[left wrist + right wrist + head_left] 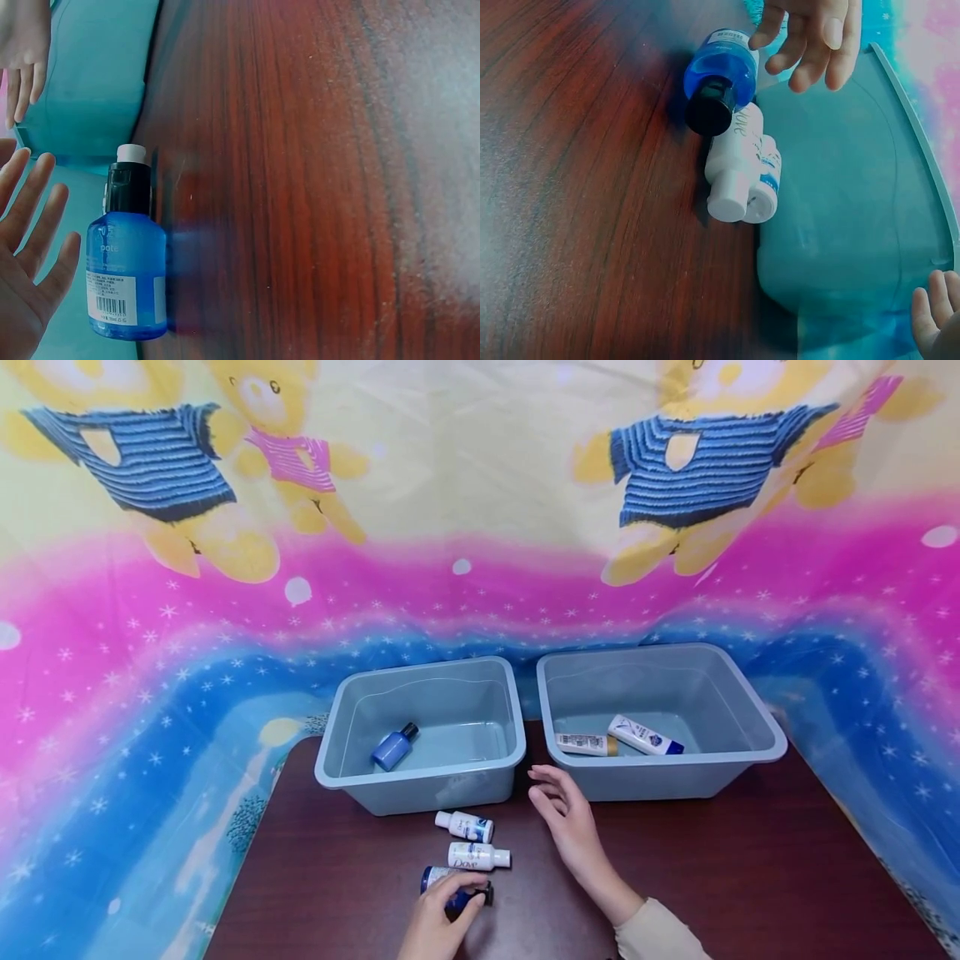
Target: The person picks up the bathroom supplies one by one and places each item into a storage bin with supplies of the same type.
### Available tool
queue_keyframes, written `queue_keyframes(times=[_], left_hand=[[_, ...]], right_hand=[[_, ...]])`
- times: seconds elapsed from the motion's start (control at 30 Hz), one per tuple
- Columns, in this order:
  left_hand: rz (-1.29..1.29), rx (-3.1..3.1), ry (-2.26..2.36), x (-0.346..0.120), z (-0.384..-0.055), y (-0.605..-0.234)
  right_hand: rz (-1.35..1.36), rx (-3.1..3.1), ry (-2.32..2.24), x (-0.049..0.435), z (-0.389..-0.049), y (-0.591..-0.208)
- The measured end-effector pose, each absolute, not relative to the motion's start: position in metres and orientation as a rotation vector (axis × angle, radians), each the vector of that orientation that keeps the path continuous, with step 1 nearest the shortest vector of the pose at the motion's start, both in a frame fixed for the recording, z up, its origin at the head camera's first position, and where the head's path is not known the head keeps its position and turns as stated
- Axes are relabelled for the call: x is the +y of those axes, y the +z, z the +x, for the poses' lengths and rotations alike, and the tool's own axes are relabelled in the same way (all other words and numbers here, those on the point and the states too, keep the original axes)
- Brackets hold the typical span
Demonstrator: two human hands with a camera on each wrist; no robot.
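Observation:
A blue bottle with a black cap (127,247) lies on the table. My left hand (442,918) hovers close over it; the left wrist view shows its fingers (60,262) spread and apart from the bottle. Just beyond lie two white bottles, one marked Dove (472,856) and one with a blue-patterned label (472,827). My right hand (573,831) is held in front of the right bin, fingers loosely bent and holding nothing. The right wrist view shows the left hand (814,37) beside the blue bottle.
Two grey-blue bins stand at the back of the dark wooden table (750,877). Inside the left bin (442,781) is a blue bottle (392,750). The right bin (652,781) contains a white tube with a blue cap (641,735) and a white bottle with a gold cap (585,744).

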State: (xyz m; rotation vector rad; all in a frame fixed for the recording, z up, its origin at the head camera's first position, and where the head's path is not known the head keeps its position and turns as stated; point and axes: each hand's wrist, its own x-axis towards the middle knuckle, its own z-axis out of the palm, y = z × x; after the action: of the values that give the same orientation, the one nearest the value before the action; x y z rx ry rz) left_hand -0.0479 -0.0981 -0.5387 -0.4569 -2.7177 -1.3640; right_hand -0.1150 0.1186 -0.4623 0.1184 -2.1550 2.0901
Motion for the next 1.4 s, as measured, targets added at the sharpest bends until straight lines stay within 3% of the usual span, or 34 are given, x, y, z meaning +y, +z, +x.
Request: queue_keyframes(times=[0.17,0.57,0.87,1.4], left_hand=[[-0.482,-2.688,-1.356,-0.098,-0.046,-0.541],[-0.48,-2.705,-1.4,-0.099,-0.045,-0.541],[-0.446,-2.739,-1.442,-0.102,-0.046,-0.544],[-0.446,-2.621,-1.268,-0.106,-0.045,-0.547]], right_hand=[[0.071,-2.175,2.062,0.112,-0.114,-0.452],[0.042,-2.242,1.994,0.096,-0.137,-0.471],[0.043,-2.326,1.971,0.084,-0.131,-0.429],[-0.023,-2.33,1.928,0.083,-0.163,-0.472]])
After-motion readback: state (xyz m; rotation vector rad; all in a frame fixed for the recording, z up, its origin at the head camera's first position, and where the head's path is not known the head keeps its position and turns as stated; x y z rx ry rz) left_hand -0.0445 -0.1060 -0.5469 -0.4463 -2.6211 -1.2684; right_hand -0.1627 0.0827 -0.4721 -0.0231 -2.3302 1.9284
